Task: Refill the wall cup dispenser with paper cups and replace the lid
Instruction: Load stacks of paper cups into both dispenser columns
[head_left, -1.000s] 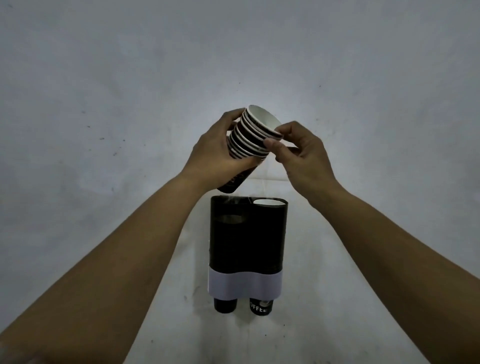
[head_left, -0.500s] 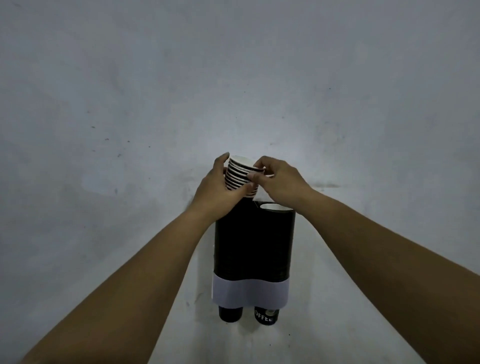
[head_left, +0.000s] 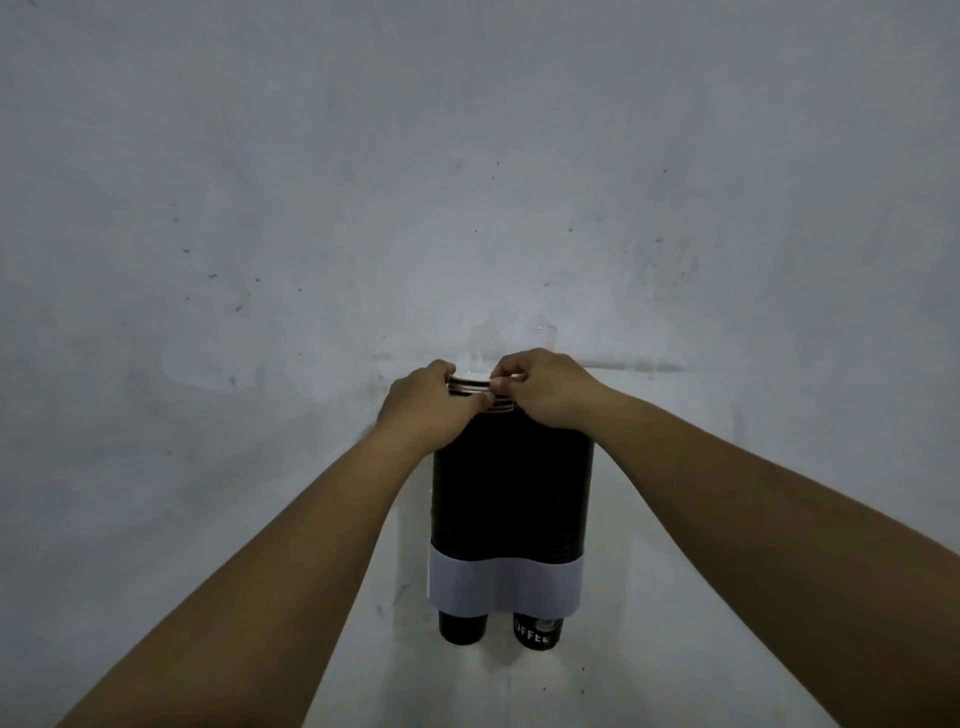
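Observation:
A black two-tube cup dispenser (head_left: 511, 499) with a white band (head_left: 503, 582) near its bottom hangs on the wall. A stack of dark paper cups (head_left: 475, 389) with white rims sits mostly sunk into the left tube; only the top rims show. My left hand (head_left: 426, 410) pinches the stack's left side and my right hand (head_left: 540, 392) pinches its right side. Two dark cups poke out below, one plain (head_left: 461, 627) and one with white lettering (head_left: 535, 631). No lid is in view.
A bare grey-white wall (head_left: 467, 182) with small marks fills the view around the dispenser. Both my forearms reach in from the lower corners.
The cup stack has gone down from above the dispenser into the left tube, with both hands following it down. Only its top rims still show.

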